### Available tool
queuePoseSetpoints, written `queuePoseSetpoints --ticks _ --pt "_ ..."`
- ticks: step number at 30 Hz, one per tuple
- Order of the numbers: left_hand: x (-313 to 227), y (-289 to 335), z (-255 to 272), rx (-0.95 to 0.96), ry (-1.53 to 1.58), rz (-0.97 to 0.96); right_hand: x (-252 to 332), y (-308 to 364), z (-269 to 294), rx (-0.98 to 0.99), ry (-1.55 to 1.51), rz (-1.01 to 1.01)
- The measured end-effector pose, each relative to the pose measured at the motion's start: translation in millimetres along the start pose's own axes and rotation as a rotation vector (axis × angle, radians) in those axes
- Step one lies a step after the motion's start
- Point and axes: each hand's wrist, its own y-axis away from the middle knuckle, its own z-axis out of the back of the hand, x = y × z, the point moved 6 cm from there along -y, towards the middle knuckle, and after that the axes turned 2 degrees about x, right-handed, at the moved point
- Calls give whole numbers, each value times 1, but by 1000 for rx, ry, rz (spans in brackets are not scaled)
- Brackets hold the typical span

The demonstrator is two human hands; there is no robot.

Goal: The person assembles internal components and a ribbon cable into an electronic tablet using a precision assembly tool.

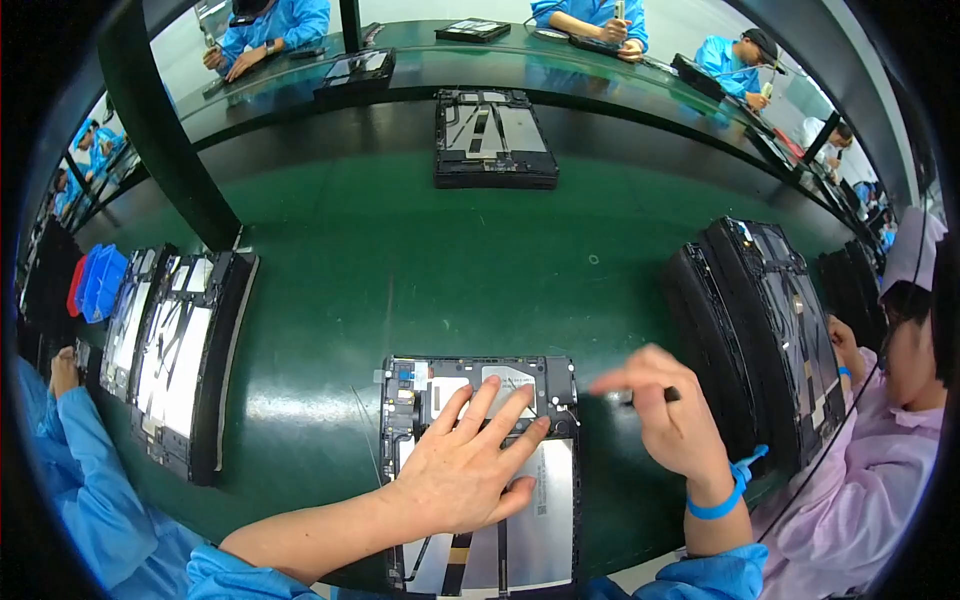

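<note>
An opened tablet [558, 490] with exposed circuit boards and silvery panels lies on the green table close to me. My left hand [465, 475] rests flat across its upper middle, fingers spread. Off the tablet's upper right corner, my right hand [675, 425] hovers with its index finger pointing left, partly smeared by motion. Its other fingers are curled round a small dark stick-like tool [672, 395], mostly hidden by the hand. A blue band [722, 497] circles my right wrist.
Tablet stacks stand at left [180, 350] and right [790, 330]; another stack [495, 140] sits far ahead. Blue bins [102, 283] are at far left. A dark green post [165, 130] rises at left. A co-worker in pink [850, 480] sits right; a blue-sleeved person [95, 480] sits left.
</note>
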Motion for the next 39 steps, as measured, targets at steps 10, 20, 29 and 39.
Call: queuePoseSetpoints --ticks 10,20,29,39 --pt "-11 -14 0 -31 -11 -65 -42 17 -29 136 -753 -104" --pt "-21 -27 -8 -58 -25 -69 -50 18 -21 72 -458 104" --pt "-33 -32 -20 -76 -28 -41 -24 33 -15 -26 -67 378" --pt "-10 -8 -2 -58 -25 -60 -35 22 -44 -154 -747 -226"
